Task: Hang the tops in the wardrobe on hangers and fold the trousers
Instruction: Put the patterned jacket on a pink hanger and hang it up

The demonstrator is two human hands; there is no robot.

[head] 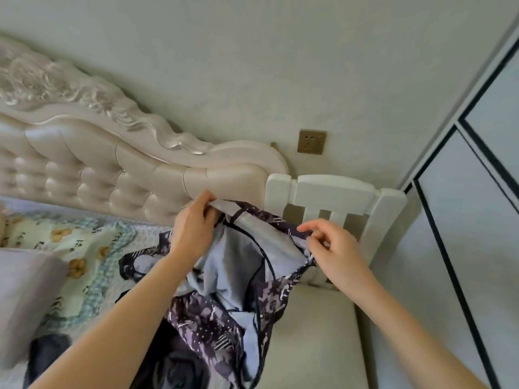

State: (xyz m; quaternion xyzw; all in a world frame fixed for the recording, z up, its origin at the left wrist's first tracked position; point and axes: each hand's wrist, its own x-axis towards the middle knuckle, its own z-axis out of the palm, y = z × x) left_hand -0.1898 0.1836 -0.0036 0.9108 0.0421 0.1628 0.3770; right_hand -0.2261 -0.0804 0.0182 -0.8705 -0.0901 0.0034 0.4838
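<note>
At the right of the frame, the wardrobe [477, 220], doors closed, probably where any top goes once it is on a hanger. Across the left, the bed [84, 248] with its tufted headboard [92, 164], serving as the sorting surface. In the lower middle, a cream pad [309, 332] ending at a white slatted rail [337, 192].

Raised clear of the bed at the centre, a purple patterned garment [224, 265] with a pale grey inside and dark piping, lower part trailing down onto the bedding. Hard to tell whether top or trousers. Held up and spread, seemingly to find its shape before choosing hanger or fold.

At its upper left edge, the left hand [193, 226], thumb and fingers clamped on the cloth, keeping it high. At its right edge, the right hand [337, 254], pinching the patterned border between thumb and forefinger, drawing it outward to open the piece. No hanger in view.
</note>
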